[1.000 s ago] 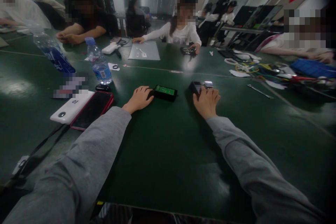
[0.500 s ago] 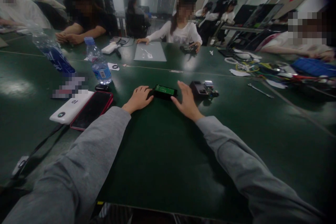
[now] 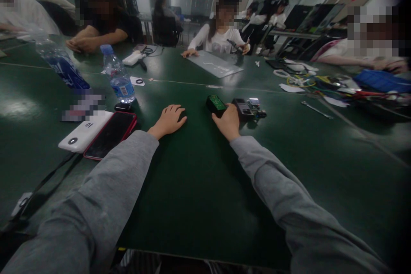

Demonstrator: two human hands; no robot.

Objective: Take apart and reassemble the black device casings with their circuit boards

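Dark green table (image 3: 199,188). On it, left grip (image 3: 169,120), palm-down, loosely spread. Right grip (image 3: 228,120), closed. Right of it on table, black-cased electronics (image 3: 243,109). Just left of electronics, held in right grip: black box (image 3: 210,104) with green circuit board (image 3: 218,102).

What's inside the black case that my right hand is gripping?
A green circuit board shows inside the black case. Your right hand covers one end; anything beneath the board is hidden.

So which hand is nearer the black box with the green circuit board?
Right. The right hand holds the near end of the black box; the left hand lies apart, to its left.
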